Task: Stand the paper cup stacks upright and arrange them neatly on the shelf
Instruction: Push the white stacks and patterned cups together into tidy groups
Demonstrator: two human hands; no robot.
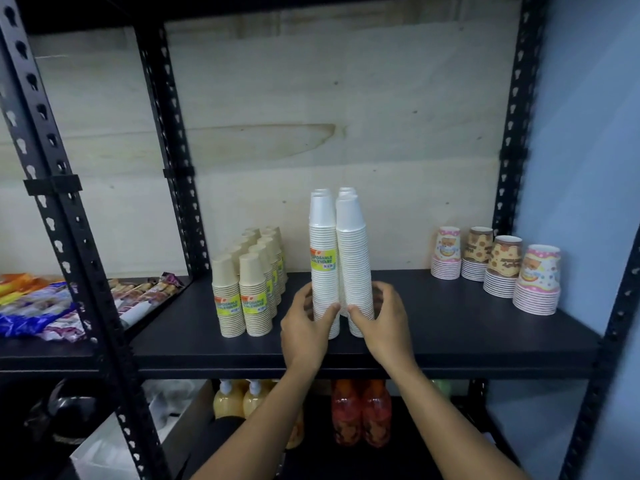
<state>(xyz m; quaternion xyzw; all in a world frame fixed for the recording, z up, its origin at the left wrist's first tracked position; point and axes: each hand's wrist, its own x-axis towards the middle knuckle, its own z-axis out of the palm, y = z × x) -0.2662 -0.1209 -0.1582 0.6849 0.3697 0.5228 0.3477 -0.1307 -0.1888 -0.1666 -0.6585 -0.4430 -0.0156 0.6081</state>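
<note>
White cup stacks (353,258) upright, frame centre, on shelf (450,327). Left grip (304,327) and right grip (384,317) each curled round one stack's base, likely pressing pair together, steadying against toppling.

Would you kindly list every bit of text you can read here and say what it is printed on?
"DISPOSABLE", then partly readable "...LEWARE": label on the left of the two white cup stacks.
Beige cup stacks: similar labels, too blurred to read.
Patterned cup stacks and snack packets: print too blurred to read.
</note>
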